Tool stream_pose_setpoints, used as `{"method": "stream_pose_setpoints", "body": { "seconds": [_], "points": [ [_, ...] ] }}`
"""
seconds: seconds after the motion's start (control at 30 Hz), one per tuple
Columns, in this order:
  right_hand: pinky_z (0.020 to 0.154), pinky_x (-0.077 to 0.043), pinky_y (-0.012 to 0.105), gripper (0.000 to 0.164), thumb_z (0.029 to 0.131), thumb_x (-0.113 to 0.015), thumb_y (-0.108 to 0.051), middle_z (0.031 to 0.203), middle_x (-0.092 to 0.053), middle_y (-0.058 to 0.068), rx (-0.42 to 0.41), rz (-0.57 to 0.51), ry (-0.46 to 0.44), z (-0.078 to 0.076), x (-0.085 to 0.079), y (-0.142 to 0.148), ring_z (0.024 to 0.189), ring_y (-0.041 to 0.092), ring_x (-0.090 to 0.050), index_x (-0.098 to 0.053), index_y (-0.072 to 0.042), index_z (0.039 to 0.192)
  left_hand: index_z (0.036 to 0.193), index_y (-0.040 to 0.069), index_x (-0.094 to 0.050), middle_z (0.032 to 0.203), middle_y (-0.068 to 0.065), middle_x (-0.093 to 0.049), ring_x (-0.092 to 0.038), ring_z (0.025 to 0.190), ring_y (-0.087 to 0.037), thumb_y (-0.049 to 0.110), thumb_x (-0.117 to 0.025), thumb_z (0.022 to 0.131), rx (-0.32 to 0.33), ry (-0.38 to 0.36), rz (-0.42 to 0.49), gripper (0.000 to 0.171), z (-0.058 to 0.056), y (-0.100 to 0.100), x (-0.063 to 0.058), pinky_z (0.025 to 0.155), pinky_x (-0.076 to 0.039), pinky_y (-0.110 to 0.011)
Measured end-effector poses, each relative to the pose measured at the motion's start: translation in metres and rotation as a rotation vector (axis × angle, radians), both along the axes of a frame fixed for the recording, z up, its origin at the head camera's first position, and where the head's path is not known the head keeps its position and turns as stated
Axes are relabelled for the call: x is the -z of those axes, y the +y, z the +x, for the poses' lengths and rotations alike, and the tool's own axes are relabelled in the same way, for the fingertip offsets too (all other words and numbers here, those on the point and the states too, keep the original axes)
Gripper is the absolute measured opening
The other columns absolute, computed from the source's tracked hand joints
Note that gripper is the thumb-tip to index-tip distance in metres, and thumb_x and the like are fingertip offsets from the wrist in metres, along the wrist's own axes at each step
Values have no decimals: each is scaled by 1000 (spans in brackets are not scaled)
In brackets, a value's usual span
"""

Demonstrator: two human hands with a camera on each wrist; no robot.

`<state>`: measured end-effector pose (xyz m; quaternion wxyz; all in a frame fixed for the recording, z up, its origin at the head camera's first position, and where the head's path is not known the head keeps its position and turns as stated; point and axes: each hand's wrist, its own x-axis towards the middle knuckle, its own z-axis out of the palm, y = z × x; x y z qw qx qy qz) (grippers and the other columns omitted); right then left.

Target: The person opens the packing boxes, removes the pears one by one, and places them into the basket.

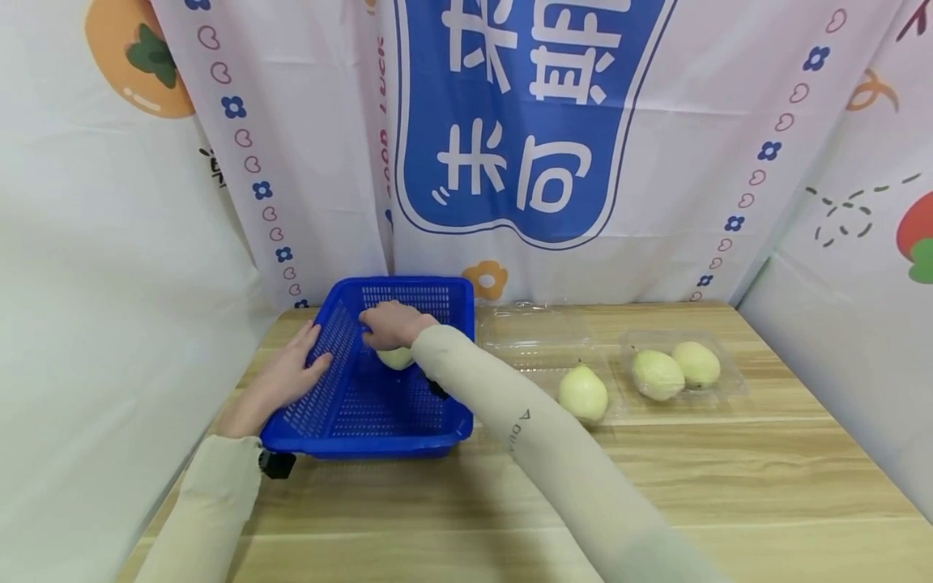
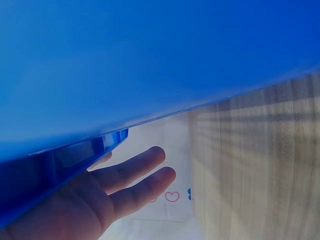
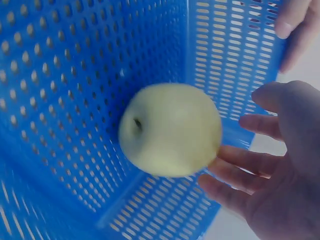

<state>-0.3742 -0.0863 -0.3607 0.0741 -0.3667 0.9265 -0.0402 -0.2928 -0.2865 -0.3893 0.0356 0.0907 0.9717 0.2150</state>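
Note:
A blue plastic basket [image 1: 394, 444] with slotted walls stands on the left of the table. My left hand [image 1: 280, 376] holds its left rim, the thumb reaching over the inside and the other fingers outside; two of those [image 2: 145, 180] show extended and spread in the left wrist view. Inside the basket is a pale yellow-green pear [image 3: 170, 130], its stem end showing. My right hand [image 1: 394, 324] is over the basket's far part, beside this pear. In the right wrist view the fingers [image 3: 245, 172] are loosely spread, the tips at the pear's edge, not wrapped round it.
Right of the basket lies an opened clear plastic box [image 1: 535, 328] with one pear [image 1: 583, 394] in its near part. Farther right, another clear box [image 1: 729, 385] holds two pears [image 1: 658, 375]. A printed cloth [image 1: 328, 162] hangs behind the wooden table [image 1: 692, 478].

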Motion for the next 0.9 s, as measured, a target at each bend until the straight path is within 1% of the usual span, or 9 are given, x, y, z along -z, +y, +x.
{"method": "stream_pose_setpoints", "body": {
  "seconds": [0.07,0.13,0.27,0.37,0.47,0.6,0.67,0.8,0.9],
  "points": [
    [83,-52,27,28,103,-47,-29,108,-65,-2,-29,-14,12,-1,-5,4,94,12,-61,-61,-16,123,156,-2,-7,162,-29,1,-13,145,-54,33,-41,104,1,2,2,72,0,0,0,115,-16,-69],
    [70,-49,25,22,103,-47,-28,95,-63,-3,-50,-28,12,0,-9,8,81,11,-57,-62,-16,113,156,-3,-7,162,-29,1,-13,145,-55,33,-42,104,3,8,2,71,-1,0,0,115,-17,-69],
    [58,-43,21,19,103,-48,-29,82,-57,-4,-70,-52,-16,4,-18,15,68,9,-51,-61,-17,102,156,-3,-8,162,-29,-1,-14,145,-54,32,-42,104,5,18,-7,71,-2,1,0,116,-17,-69],
    [55,-41,20,19,103,-47,-29,78,-54,-3,-89,-77,-39,7,-26,19,63,8,-48,-60,-16,97,156,-3,-9,162,-29,-1,-14,145,-54,33,-42,104,1,18,-7,71,-1,0,1,115,-17,-69],
    [54,-39,20,19,103,-47,-27,77,-53,-3,-114,-110,-36,11,-33,24,61,9,-47,-60,-16,96,156,-3,-9,161,-30,-1,-14,145,-55,34,-42,104,-1,22,-4,71,-1,0,3,115,-17,-69],
    [55,-40,19,19,103,-47,-25,79,-57,-5,-147,-137,-21,16,-37,36,62,8,-49,-62,-16,98,155,-4,-9,161,-31,-1,-14,144,-55,35,-41,104,-2,20,-10,72,0,0,5,115,-17,-69],
    [55,-40,18,19,103,-47,-25,78,-56,-5,-158,-140,-16,18,-38,44,62,7,-50,-62,-15,97,155,-4,-8,161,-31,0,-13,145,-55,34,-41,104,-3,15,-8,72,1,0,5,115,-16,-69],
    [55,-39,19,18,102,-47,-23,74,-52,-4,-165,-146,28,25,-44,61,63,8,-49,-59,-16,91,155,-5,-7,161,-31,1,-11,145,-55,33,-41,104,0,14,-1,72,0,0,4,115,-15,-69],
    [57,-39,19,18,102,-48,-21,74,-52,-4,-170,-145,71,29,-48,74,64,9,-49,-60,-16,90,155,-5,-7,161,-31,2,-12,145,-55,32,-41,104,6,15,-10,72,-2,1,3,115,-15,-70]
  ]
}}
